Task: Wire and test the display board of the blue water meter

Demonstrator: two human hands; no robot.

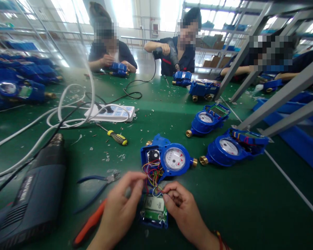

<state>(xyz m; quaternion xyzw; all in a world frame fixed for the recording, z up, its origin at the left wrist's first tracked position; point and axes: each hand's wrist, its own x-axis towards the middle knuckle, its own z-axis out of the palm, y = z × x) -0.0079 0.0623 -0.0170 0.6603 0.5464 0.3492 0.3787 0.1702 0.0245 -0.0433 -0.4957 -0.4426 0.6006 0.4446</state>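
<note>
My left hand [121,206] has thumb and forefinger at the coloured wires [153,175] of an opened blue water meter [165,167]; whether they grip a strand, I cannot tell. My right hand [182,208] pinches wire ends at the LCD module [153,205], which lies between both hands. The meter rests just beyond on the green tabletop [156,114], dial [175,159] upward. Blue-handled pliers [109,179] lie left of my left hand, the heat gun [36,194] farther left.
</note>
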